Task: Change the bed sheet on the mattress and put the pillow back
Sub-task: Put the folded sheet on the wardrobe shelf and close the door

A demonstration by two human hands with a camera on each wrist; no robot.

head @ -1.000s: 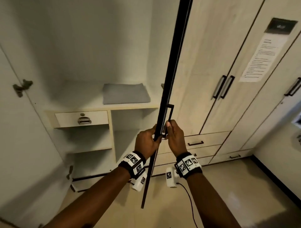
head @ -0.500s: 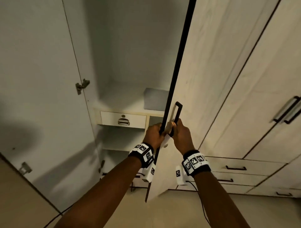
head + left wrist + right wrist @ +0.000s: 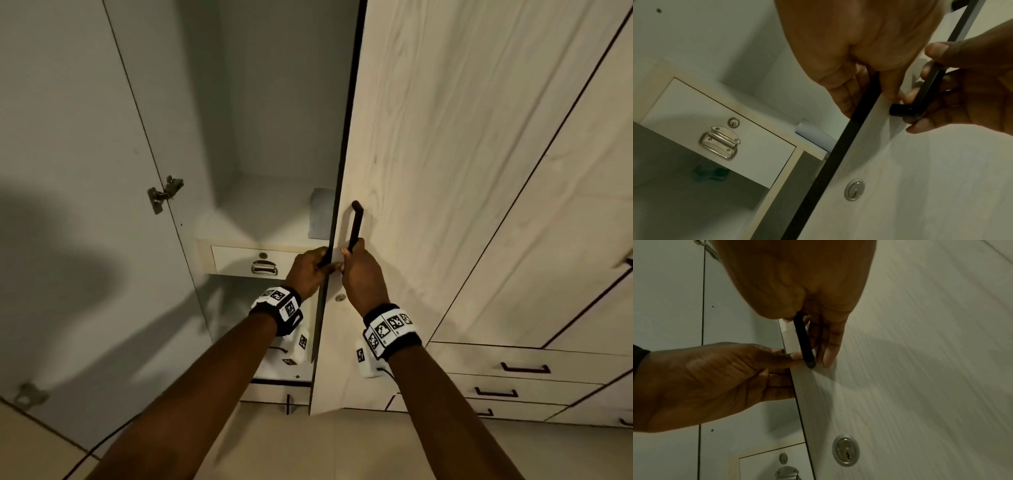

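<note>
A pale wood wardrobe door [image 3: 428, 171] stands partly ajar, with a black bar handle [image 3: 354, 226] near its dark free edge. My left hand [image 3: 318, 262] grips that edge, fingers curled behind it and thumb on the front. My right hand [image 3: 352, 260] holds the lower end of the handle [image 3: 803, 340], fingers wrapped round it. A folded grey sheet [image 3: 320, 212] lies on the inner shelf, mostly hidden by the door. In the left wrist view the left hand [image 3: 859, 65] clasps the door edge [image 3: 828, 162]. No mattress or pillow is in view.
Under the shelf is a white drawer [image 3: 253, 262] with a metal pull. The left door [image 3: 85, 205] hangs wide open, its hinge [image 3: 164, 193] showing. A round lock [image 3: 845, 451] sits below the handle. Low drawers [image 3: 524, 368] run along the right, above a tiled floor.
The door has swung towards the cabinet, narrowing the gap and covering most of the folded sheet. Both hands keep their hold and have moved with it.
</note>
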